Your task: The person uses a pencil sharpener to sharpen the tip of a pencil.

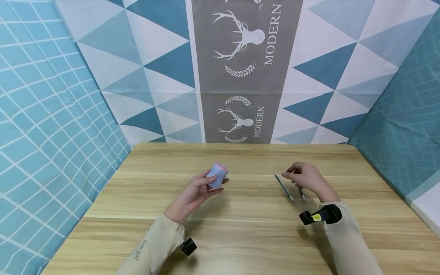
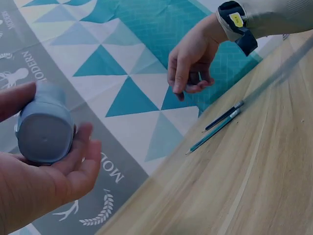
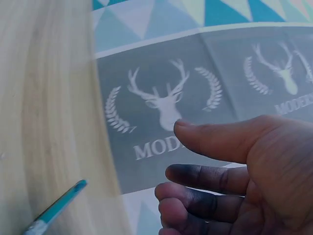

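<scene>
My left hand [image 1: 197, 191] grips a small light-blue cylinder with a pink top [image 1: 217, 176], raised above the table. In the left wrist view, the flat round base of the cylinder [image 2: 45, 134] faces the camera, with thumb and fingers curled round it. My right hand [image 1: 304, 176] hovers over the right part of the table, its fingers loosely bent and nothing between them. A teal pencil [image 1: 283, 187] lies just left of that hand. Beside it is a darker pencil [image 1: 301, 194], partly hidden under the hand in the head view.
Both pencils lie on a wooden table [image 1: 240, 229]. A patterned cloth with deer heads [image 1: 237, 122] hangs behind its far edge. Blue tiled-print sheets stand along the left side [image 1: 51, 133] and the right side [image 1: 395, 133]. Each wrist bears a black camera.
</scene>
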The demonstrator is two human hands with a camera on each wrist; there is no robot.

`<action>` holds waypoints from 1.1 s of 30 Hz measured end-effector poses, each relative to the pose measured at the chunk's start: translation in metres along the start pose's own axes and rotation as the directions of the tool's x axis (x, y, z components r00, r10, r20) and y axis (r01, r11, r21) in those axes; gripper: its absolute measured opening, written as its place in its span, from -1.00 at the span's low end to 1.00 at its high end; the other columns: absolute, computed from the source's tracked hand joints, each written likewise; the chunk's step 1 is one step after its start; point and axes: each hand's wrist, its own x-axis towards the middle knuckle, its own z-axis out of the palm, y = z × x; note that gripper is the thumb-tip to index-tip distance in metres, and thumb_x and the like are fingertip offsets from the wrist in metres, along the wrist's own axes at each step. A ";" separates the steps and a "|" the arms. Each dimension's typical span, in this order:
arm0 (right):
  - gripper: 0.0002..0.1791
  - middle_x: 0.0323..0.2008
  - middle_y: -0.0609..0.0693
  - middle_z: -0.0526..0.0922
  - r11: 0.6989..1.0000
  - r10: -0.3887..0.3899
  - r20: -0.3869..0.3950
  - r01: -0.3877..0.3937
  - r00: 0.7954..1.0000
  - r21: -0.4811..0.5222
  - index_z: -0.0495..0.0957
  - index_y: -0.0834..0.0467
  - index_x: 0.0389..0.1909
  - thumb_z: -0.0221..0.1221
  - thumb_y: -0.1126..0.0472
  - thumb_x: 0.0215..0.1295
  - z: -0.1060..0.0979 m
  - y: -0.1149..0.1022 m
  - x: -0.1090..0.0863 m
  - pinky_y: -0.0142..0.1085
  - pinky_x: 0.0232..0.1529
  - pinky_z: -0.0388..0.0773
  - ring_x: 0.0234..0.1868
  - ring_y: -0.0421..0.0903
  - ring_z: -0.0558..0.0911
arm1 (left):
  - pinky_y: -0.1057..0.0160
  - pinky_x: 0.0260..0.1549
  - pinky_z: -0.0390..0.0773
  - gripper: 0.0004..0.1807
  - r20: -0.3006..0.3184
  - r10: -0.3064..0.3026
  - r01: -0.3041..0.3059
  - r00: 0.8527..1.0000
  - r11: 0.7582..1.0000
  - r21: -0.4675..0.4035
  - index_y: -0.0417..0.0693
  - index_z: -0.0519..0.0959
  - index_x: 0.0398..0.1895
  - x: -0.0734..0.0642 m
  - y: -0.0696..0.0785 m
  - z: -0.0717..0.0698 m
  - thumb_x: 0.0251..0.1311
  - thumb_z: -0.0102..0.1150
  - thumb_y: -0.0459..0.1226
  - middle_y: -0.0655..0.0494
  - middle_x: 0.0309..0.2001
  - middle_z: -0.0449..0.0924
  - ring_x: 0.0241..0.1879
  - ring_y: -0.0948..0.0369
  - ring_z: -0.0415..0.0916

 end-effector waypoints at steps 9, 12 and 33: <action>-0.60 -0.46 0.02 0.60 0.998 -0.050 0.021 0.049 0.999 0.047 0.59 0.33 -0.04 0.22 0.04 0.39 -0.006 -0.014 -0.007 -0.16 -0.50 0.58 -0.50 0.02 0.57 | 0.22 0.06 0.46 -0.36 -0.057 -0.032 0.040 0.998 0.986 0.159 -0.49 0.11 0.42 0.004 -0.009 -0.010 0.39 0.07 -0.36 0.04 0.01 0.52 0.01 0.20 0.50; -0.61 -0.47 0.02 0.58 0.997 -0.063 0.032 0.061 0.997 0.054 0.59 0.31 -0.04 0.21 0.03 0.40 -0.008 -0.017 -0.009 -0.22 -0.54 0.55 -0.52 -0.03 0.55 | 0.22 0.11 0.41 -0.32 -0.138 -0.012 0.050 0.990 0.961 0.273 -0.53 0.13 0.41 0.008 -0.015 -0.016 0.24 0.11 -0.49 -0.16 0.13 0.46 0.04 0.13 0.44; -0.67 -0.50 0.02 0.56 0.973 -0.205 0.118 0.190 0.972 0.131 0.58 0.30 -0.02 0.20 0.11 0.41 -0.017 -0.031 -0.022 -0.28 -0.53 0.56 -0.52 -0.05 0.53 | 0.08 0.16 0.52 -0.37 -0.054 -0.049 0.072 0.997 0.731 0.679 -0.39 0.49 0.12 0.013 -0.035 -0.051 -0.14 0.41 -0.65 -0.10 0.03 0.62 0.07 0.05 0.55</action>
